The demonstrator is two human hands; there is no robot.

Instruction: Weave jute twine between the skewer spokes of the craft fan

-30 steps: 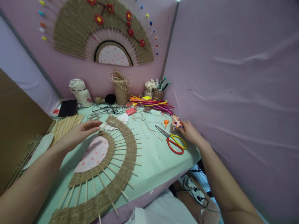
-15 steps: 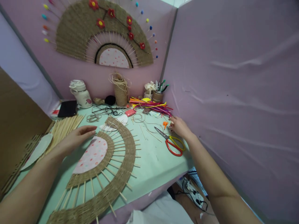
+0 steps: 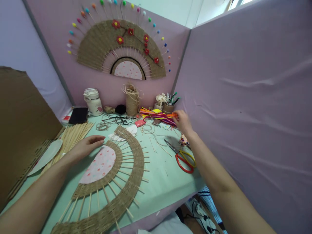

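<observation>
My right hand (image 3: 183, 122) reaches to the back right of the table. Its fingers are closed on a small orange piece (image 3: 174, 114), perhaps a twisted pipe cleaner, just over the bundle of coloured pipe cleaners (image 3: 159, 114). My left hand (image 3: 89, 145), fingers stretched out and holding nothing, is beside the upper edge of a half-round woven fan (image 3: 138, 159). Thin sticks run out through the fan's weave, and a spotted white fabric half-circle (image 3: 100, 164) covers its middle. Scissors (image 3: 181, 156) with red and yellow handles lie open below my right hand.
A finished-looking fan (image 3: 97, 42) with red flowers is pinned to the back wall. Along the back stand a white bottle (image 3: 94, 102), a twine roll (image 3: 132, 103) and a pen holder (image 3: 168, 107). Flat sticks (image 3: 75, 136) and cardboard (image 3: 26, 113) are at left.
My right hand has picked up the orange piece from the table and moved it back towards the pipe cleaners. A patterned scrap now shows by the scissors. The view has shifted; my left hand stays by the fan.
</observation>
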